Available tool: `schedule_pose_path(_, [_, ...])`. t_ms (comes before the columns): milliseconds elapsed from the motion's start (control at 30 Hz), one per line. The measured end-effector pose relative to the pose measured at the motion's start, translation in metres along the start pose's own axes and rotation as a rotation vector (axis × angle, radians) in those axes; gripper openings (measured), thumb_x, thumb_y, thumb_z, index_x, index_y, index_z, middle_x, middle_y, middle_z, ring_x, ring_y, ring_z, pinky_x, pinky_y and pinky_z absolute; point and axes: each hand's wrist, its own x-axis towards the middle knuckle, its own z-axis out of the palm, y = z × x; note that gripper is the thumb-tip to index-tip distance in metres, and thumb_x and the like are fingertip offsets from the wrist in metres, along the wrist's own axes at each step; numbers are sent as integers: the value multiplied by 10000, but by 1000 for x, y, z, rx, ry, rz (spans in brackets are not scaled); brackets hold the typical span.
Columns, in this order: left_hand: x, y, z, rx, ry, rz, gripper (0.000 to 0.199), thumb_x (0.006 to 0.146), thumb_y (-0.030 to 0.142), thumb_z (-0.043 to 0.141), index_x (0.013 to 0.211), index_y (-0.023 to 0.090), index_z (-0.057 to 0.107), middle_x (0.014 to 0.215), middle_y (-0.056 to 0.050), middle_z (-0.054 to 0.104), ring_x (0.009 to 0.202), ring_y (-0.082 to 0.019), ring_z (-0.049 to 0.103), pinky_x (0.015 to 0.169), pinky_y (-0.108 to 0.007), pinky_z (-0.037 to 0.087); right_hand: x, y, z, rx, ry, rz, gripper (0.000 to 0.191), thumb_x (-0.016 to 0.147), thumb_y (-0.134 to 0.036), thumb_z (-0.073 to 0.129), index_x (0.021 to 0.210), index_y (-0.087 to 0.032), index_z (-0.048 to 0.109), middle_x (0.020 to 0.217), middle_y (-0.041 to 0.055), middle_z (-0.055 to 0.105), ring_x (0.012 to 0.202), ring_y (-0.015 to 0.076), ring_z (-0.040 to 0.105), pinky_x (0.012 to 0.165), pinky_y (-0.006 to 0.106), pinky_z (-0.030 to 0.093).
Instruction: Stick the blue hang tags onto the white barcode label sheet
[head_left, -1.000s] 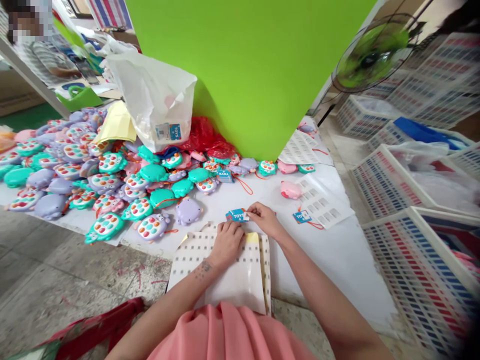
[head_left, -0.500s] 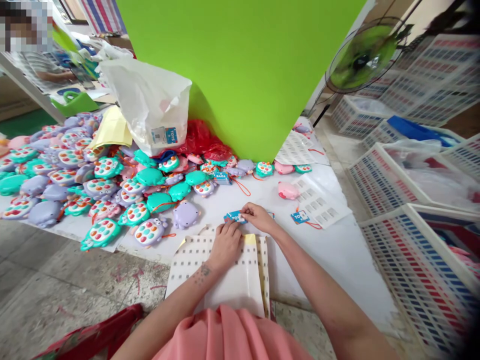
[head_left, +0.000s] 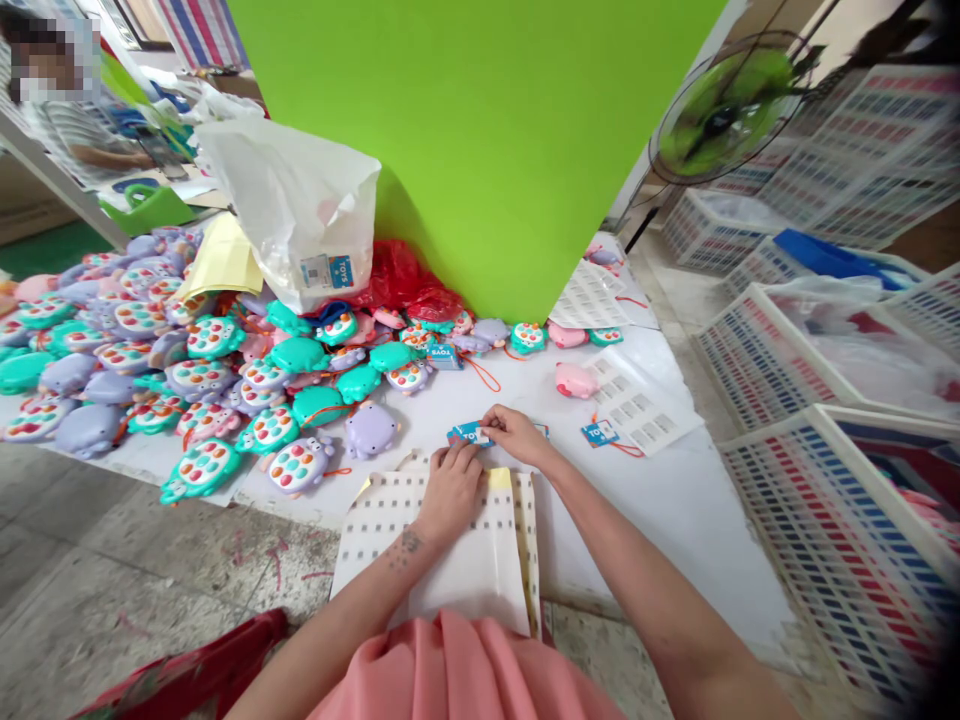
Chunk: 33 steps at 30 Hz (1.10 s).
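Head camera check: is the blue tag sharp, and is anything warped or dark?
Head view: the blue tag looks fairly sharp, its small print too tiny to read; the plastic crate bows near the frame edge, and the bottom right corner falls dark.

**Q:** What is concealed around the hands?

**A:** The blue tag [head_left: 466,434] is partly covered by the left hand [head_left: 451,490] and the right hand [head_left: 516,432]. Whether it is gripped cannot be told.

**Q:** And the sheet below them?

**A:** The near end of the white sticker sheet [head_left: 442,560] is hidden by a pink cloth [head_left: 465,670]. Its small printed marks are too tiny to be read.

**Q:** What is lost farther off?

**A:** The plastic crates [head_left: 810,520] are cut off by the right edge, the fan's blades [head_left: 724,115] are blurred, and the person [head_left: 67,135] at far left is cut off by the left edge.
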Motion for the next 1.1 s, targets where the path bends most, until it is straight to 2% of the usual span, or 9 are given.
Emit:
schedule_pose_path(400, [2, 2, -3, 59, -44, -1, 151, 861, 161, 472, 975, 187, 568, 1306, -67, 509, 1229, -268, 390, 899, -444, 381, -9, -14, 1, -122, 28, -44, 56, 758, -229, 556, 798, -190, 561, 700, -26, 587, 650, 124, 541, 648, 261, 432])
schedule_pose_path(500, [2, 2, -2, 55, -45, -7, 170, 859, 153, 469, 993, 187, 568, 1291, -62, 524, 1229, -273, 390, 900, -446, 379, -12, -14, 3, -237, 73, -108, 78, 767, -191, 549, 842, -187, 568, 816, 2, 585, 667, 118, 529, 698, 279, 437])
schedule_pose_path(633, [2, 1, 0, 43, -39, -4, 175, 852, 144, 478, 994, 193, 567, 1288, -63, 526, 1226, -267, 396, 896, -445, 381, -11, -6, 3, -311, 179, -119, 313, 739, -162, 586, 1046, -175, 529, 1045, 63, 520, 692, 109, 531, 741, 305, 455])
schedule_pose_path(800, [1, 0, 3, 33, -19, -6, 144, 848, 152, 496, 969, 185, 567, 1228, -82, 549, 1197, -253, 425, 890, -427, 391, -5, -4, 8, -436, 113, -161, 186, 800, -244, 574, 969, -174, 542, 939, 51, 564, 874, 163, 557, 803, 311, 439])
schedule_pose_path(967, [1, -1, 4, 26, -7, 2, 139, 847, 145, 498, 966, 177, 564, 1185, -86, 561, 1189, -248, 439, 896, -419, 391, 2, -10, 12, -482, 141, -49, 86, 849, -222, 505, 906, -188, 559, 859, 43, 629, 825, 166, 582, 745, 289, 419])
schedule_pose_path(1100, [0, -2, 3, 25, -16, 15, 146, 852, 142, 488, 970, 175, 567, 1198, -93, 551, 1197, -252, 429, 908, -428, 389, 3, -9, 6, -335, 131, 11, 170, 821, -225, 529, 987, -202, 559, 737, -2, 631, 706, 149, 590, 672, 271, 416])
